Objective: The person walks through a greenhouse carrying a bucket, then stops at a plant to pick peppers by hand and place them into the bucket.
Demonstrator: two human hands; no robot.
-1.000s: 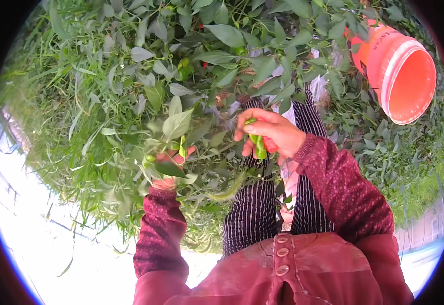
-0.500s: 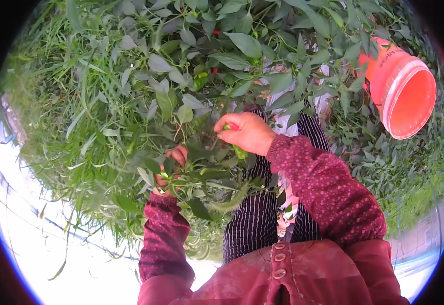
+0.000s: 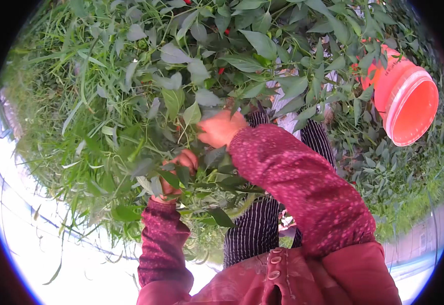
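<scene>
My right hand [image 3: 222,128] reaches into the pepper plant [image 3: 191,114], its back toward the camera and slightly blurred. Its fingertips are hidden, so what it holds cannot be made out. Below it and to the left, my left hand [image 3: 181,165] is among the leaves, with its fingers curled round something that the foliage hides. Leafy stems cross in front of the left palm. Small red peppers [image 3: 221,70] show between the leaves above my right hand.
A red plastic bucket [image 3: 412,109] lies tilted at the right, its open mouth facing the camera. Tall grass [image 3: 54,122] grows on the left. My legs in striped trousers [image 3: 256,229] are below the plants.
My right hand has moved left and into the foliage; the red and green peppers seen in its fingers before are out of sight. My left hand has shifted slightly right.
</scene>
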